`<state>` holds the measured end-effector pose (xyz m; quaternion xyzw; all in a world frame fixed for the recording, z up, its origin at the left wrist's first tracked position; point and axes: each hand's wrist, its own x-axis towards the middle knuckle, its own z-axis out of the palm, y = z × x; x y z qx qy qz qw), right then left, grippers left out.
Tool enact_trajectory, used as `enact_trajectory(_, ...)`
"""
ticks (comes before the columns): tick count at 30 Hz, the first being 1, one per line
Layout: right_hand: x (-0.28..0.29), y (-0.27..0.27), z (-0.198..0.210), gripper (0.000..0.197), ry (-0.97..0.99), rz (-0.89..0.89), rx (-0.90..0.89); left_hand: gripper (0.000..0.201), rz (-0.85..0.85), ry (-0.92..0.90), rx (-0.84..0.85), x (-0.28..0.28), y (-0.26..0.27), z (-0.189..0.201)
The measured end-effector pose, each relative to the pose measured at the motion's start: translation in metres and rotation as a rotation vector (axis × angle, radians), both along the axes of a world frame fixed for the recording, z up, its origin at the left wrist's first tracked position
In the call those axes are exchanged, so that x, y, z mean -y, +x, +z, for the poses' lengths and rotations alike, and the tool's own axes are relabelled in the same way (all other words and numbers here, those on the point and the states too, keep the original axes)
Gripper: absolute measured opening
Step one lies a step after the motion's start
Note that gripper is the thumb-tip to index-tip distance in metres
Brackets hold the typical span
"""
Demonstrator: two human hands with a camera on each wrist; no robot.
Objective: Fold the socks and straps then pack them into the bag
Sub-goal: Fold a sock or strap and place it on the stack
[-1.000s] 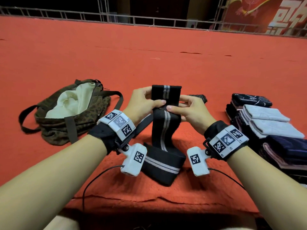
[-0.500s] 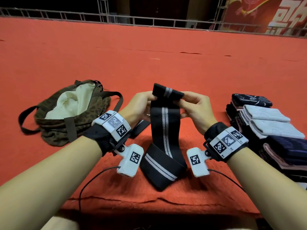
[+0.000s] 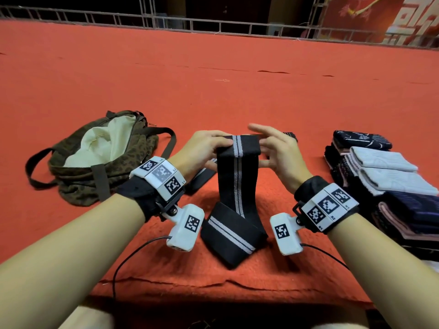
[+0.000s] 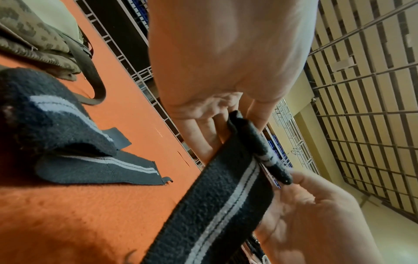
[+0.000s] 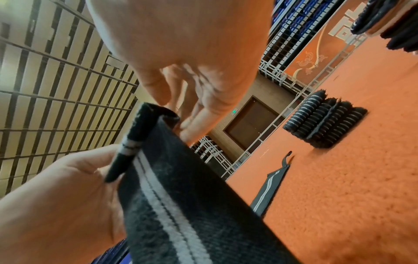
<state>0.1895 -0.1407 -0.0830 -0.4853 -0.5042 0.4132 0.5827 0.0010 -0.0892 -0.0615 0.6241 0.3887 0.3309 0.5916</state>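
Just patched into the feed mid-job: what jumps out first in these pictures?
The black strap with pale stripes stands out, held up at centre between both hands over the red carpet, its top edge turned over and its lower end lying on the carpet. The left hand grips that top edge; the right hand touches it with straighter fingers. An open, patterned bag lies to the left, and a stack of folded socks to the right.

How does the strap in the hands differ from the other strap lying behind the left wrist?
The held strap hangs upright from both hands, its top edge rolled over; the second strap lies flat on the red carpet, unrolled. The left hand grips the held strap and the right hand touches it; nothing touches the second strap. Both are black with pale centre stripes.
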Motion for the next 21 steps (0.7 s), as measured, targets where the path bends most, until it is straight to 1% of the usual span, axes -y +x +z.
enact_trajectory(1, -0.001, 0.001, -0.001, 0.026, -0.046, 0.013, -0.025, 0.024, -0.001, 0.030, -0.015, 0.000, 0.000, -0.001)
enact_trajectory(2, -0.001, 0.002, -0.002, 0.025, -0.079, 0.003, 0.000, 0.023, -0.001, 0.070, -0.037, 0.000, 0.000, -0.002)
enact_trajectory(3, -0.001, 0.002, -0.003, 0.027, -0.095, -0.010, 0.062, 0.023, 0.003, 0.112, -0.065, 0.000, 0.000, -0.004)
enact_trajectory(5, 0.000, 0.001, -0.004, 0.027, -0.079, -0.026, 0.162, 0.023, 0.033, 0.177, -0.101, 0.000, 0.001, -0.009)
enact_trajectory(6, 0.000, 0.000, -0.003, 0.025, -0.064, -0.038, 0.166, 0.022, 0.051, 0.189, -0.099, 0.001, 0.002, -0.011)
enact_trajectory(7, -0.001, 0.000, -0.002, 0.022, -0.051, -0.057, 0.148, 0.023, 0.069, 0.180, -0.084, 0.001, 0.003, -0.013)
enact_trajectory(9, -0.002, -0.002, -0.001, 0.021, -0.024, -0.103, 0.110, 0.026, 0.103, 0.081, 0.003, 0.002, 0.006, -0.014)
enact_trajectory(11, -0.003, -0.004, -0.001, 0.021, -0.014, -0.123, 0.082, 0.033, 0.069, -0.023, 0.077, 0.003, 0.005, -0.016)
enact_trajectory(12, -0.003, -0.005, -0.002, 0.022, -0.016, -0.120, 0.067, 0.034, 0.036, -0.014, 0.075, 0.002, 0.004, -0.017)
enact_trajectory(14, -0.001, -0.007, -0.003, 0.023, -0.041, -0.088, 0.034, 0.029, 0.015, 0.062, 0.049, 0.001, 0.002, -0.018)
enact_trajectory(18, 0.005, -0.007, -0.008, 0.029, -0.100, 0.099, 0.039, 0.027, 0.062, 0.171, 0.061, -0.004, 0.000, -0.023)
enact_trajectory(19, 0.006, -0.007, -0.008, 0.031, -0.081, 0.103, 0.057, 0.027, 0.072, 0.199, 0.056, -0.002, -0.001, -0.024)
enact_trajectory(21, 0.008, -0.008, -0.008, 0.033, -0.023, 0.046, 0.079, 0.025, 0.083, 0.210, 0.040, 0.000, 0.001, -0.026)
